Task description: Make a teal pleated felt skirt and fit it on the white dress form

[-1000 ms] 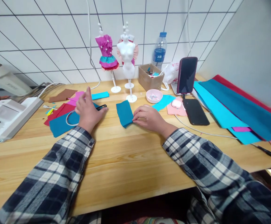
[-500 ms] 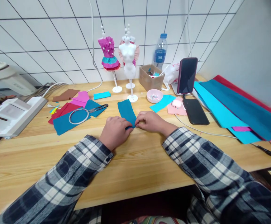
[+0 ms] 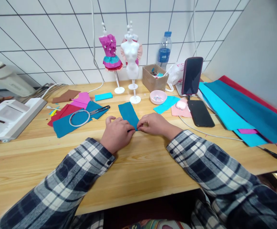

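On the table (image 3: 138, 178), a cloth strip (image 3: 128, 113) runs back from between the left hand (image 3: 117, 133) and right hand (image 3: 154, 125) towards 3 dress forms (image 3: 130, 57). Snips (image 3: 102, 109) lie left, on scraps (image 3: 63, 127). Behind the right hand sits a bowl (image 3: 154, 101); behind that, a box (image 3: 150, 79), then a bottle (image 3: 164, 54). Sheets (image 3: 243, 108) lie far right.

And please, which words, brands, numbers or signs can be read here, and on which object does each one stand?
"冰露": on the blue label of the plastic water bottle.
Any smaller print on that label: too small to read.
Lettering on the cream tumbler: too blurred to read.
I can read no other text.
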Tool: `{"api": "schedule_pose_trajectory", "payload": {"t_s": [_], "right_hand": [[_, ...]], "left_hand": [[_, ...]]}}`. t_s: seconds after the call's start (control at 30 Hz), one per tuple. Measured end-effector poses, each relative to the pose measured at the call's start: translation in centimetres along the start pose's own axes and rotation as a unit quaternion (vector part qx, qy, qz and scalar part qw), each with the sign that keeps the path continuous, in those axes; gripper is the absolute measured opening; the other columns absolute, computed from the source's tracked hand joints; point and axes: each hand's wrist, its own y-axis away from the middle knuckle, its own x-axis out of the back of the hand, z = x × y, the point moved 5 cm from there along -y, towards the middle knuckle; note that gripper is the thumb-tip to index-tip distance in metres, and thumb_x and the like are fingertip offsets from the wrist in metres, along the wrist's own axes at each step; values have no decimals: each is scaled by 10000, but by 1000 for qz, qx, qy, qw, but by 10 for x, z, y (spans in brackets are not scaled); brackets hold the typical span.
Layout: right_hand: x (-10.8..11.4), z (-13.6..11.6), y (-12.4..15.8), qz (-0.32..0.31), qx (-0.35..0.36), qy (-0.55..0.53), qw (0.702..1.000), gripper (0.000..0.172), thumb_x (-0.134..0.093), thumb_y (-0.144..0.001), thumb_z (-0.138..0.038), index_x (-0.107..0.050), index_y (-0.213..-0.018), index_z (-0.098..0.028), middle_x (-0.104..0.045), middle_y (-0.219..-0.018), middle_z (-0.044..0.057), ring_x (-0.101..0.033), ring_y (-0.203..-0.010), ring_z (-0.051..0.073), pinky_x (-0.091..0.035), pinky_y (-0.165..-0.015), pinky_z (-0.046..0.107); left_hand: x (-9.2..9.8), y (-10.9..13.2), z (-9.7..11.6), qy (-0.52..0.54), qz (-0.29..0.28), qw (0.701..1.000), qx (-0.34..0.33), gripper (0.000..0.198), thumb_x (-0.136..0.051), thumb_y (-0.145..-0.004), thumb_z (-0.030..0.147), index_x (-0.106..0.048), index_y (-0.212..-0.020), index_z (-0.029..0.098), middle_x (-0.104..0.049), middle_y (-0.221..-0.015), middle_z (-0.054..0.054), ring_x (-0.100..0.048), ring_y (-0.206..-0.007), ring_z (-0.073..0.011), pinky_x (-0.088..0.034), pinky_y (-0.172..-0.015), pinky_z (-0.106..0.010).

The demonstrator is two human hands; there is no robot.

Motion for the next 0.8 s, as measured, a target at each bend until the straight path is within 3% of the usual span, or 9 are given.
{"api": "schedule_pose_trajectory", "payload": {"t_s": [0.23,0.43,0.6,0.8], "right_hand": [[3,6,-7,2,-59,-21,998,150,-759,-775,-259,-696,-910,-278,-743,-821,-61,-641,-766,140,-324,-595,243],[5,6,-28,-73,-99,23,992,189,-810,-709,-273,-639,-773,-228,-705,-799,-24,-580,-690,136,-296,-546,250],[6,-1,-44,-153,-115,57,980,188,-831,-668,-235,-648,-709,-223,-665,-700,-5,-562,-643,154,-319,-545,272],[8,-9,-51,-183,-130,92,970,190,-843,-643,-253,-677,-724,-207,-689,-733,35,-599,-675,182,-329,-566,281]], "left_hand": [[-2,-4,-16,64,-29,997,35,178,-603,-867,339,-773,-840,295,-788,-886,-26,-645,-890,-257,-186,-991,-538],[-6,-10,-27,129,-84,982,109,165,-637,-835,377,-766,-807,278,-766,-766,-12,-648,-770,-228,-226,-965,-504],[-5,-11,-23,82,-59,991,87,156,-609,-836,300,-756,-801,263,-720,-972,-59,-602,-984,-290,-261,-910,-495],[-8,-11,-31,42,-86,985,143,222,-663,-809,469,-671,-893,263,-597,-1067,-70,-502,-1072,-315,-312,-872,-474]]}}
